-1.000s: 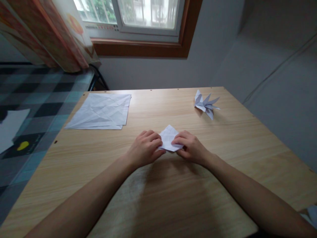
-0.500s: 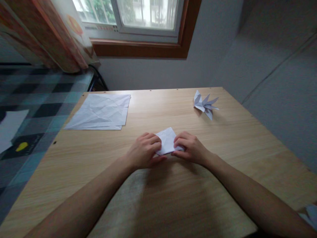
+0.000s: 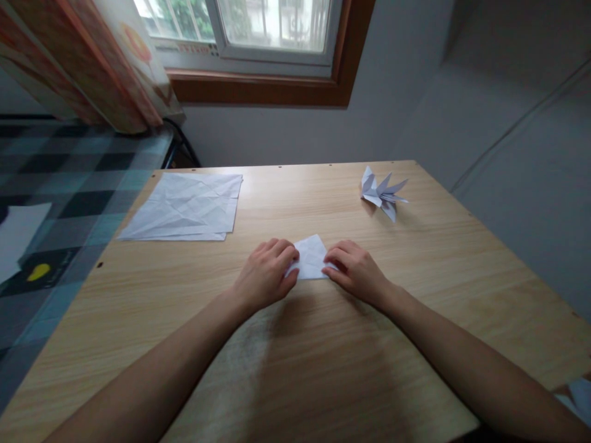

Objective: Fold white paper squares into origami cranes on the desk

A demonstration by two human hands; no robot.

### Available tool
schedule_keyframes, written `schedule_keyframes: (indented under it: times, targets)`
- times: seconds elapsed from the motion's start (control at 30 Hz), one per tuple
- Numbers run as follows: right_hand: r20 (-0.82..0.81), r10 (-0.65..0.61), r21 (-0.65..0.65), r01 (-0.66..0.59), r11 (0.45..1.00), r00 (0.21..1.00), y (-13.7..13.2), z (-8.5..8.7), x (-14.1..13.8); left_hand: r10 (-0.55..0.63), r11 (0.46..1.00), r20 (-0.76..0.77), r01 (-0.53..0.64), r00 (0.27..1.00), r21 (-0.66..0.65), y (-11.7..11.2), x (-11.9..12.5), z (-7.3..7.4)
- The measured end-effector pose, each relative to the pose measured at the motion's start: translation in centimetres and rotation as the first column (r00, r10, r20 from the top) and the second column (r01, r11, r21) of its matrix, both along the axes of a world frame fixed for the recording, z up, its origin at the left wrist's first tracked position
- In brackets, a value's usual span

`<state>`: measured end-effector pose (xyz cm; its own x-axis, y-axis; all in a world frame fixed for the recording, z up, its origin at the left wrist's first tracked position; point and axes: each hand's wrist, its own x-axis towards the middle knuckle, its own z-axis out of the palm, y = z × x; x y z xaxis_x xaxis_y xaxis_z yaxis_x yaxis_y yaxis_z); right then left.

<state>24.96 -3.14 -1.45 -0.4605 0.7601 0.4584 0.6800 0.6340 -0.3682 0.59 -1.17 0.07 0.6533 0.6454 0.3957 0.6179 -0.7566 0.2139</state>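
Observation:
A small folded sheet of white paper (image 3: 311,256) lies between my two hands at the middle of the wooden table. My left hand (image 3: 270,271) pinches its left edge, with fingers curled on top and the thumb at the near side. At the opposite edge, my right hand (image 3: 353,268) grips the paper between bent fingers and thumb. Its top comes to a blunt point facing away from me, and its near edge looks straight. Both side corners are hidden under my fingers.
Creased white paper sheets (image 3: 189,206) lie stacked at the table's far left. A folded paper figure with several points (image 3: 382,192) stands at the far right. Beyond the left edge of the wooden table (image 3: 194,363) is a checked cloth (image 3: 92,178). A window faces me.
The paper's near edge has levelled out from a slant. My left thumb has moved up onto the paper's near edge, and both hands have shifted slightly away from me.

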Motion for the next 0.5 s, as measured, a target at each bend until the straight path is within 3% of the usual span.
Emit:
schedule_keyframes:
  times: [0.17, 0.4, 0.5]
  targets:
    - [0.090, 0.184, 0.204, -0.199, 0.959, 0.979, -0.1, -0.3, -0.3, -0.066, 0.993, -0.036, 0.069, 0.997, 0.092, -0.1, -0.2, -0.3]
    - [0.176, 0.246, 0.217, -0.281, 0.935, 0.953, -0.8, 0.0, -0.5, -0.075, 0.993, -0.119, 0.085, 0.990, 0.085, -0.1, -0.2, 0.1]
    - [0.224, 0.250, 0.160, -0.288, 0.944, 0.942, -1.3, 0.6, -0.8, -0.067, 0.991, -0.155, 0.083, 0.986, 0.102, -0.3, -0.1, 0.5]
